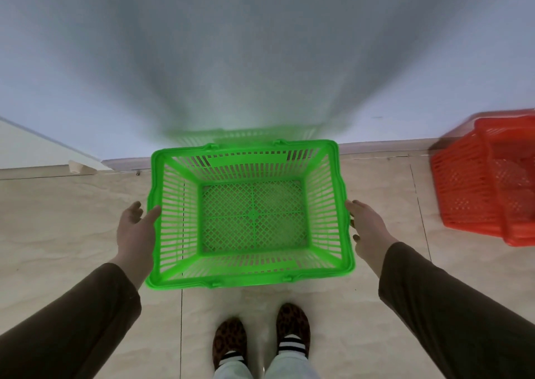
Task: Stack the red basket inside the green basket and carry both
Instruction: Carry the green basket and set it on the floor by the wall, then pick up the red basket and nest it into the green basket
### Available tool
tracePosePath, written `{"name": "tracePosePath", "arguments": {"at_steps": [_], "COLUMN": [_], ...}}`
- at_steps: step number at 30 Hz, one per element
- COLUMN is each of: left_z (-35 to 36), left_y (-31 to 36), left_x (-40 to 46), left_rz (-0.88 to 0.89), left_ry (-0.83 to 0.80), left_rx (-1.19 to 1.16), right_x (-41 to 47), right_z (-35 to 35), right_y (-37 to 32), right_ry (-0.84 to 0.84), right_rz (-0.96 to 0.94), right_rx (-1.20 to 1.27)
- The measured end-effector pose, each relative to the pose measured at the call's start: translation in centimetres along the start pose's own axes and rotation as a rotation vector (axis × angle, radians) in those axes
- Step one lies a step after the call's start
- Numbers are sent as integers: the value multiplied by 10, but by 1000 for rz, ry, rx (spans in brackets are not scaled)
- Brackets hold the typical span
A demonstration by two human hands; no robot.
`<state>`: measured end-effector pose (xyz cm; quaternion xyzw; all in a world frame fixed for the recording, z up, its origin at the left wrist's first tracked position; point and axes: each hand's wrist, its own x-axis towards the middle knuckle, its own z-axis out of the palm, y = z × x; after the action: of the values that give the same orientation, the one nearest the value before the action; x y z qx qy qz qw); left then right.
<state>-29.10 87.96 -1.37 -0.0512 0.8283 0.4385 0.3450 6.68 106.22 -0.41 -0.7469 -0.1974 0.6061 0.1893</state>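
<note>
A bright green slatted basket (169, 228) sits in the middle of the view over the tiled floor, open side up and empty. My left hand (134, 228) is at its left wall with fingers spread, and only the thumb tip touches the rim. My right hand (367, 225) is at the right wall, fingers apart, with the fingertips at the rim. Neither hand is closed around the basket. The red basket (469, 187) is on the floor at the far right near the wall, tilted and partly cut off by the frame edge.
A pale blue wall (260, 60) with a baseboard rises just behind the green basket. A white panel (34, 144) and a small doorstop (76, 168) are at the left. My feet in leopard-print slippers (292, 329) stand just behind the basket.
</note>
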Motion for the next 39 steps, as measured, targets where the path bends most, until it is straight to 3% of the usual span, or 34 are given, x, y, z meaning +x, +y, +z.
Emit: {"name": "tracePosePath", "arguments": {"at_steps": [9,23,39], "left_z": [63,170,258], "left_y": [37,46,-7], "left_x": [-66,-176,-294], "left_rz": [125,242,191], "left_ry": [-225,-587,-667], "left_rx": [71,327,423], "right_x": [-34,-73,-76], "right_z": [-59,-176,-305], "right_y": [-5,7,54], "right_ry": [16,175,268], "right_rz": [-8,41,85], "right_rx": [69,290,435]}}
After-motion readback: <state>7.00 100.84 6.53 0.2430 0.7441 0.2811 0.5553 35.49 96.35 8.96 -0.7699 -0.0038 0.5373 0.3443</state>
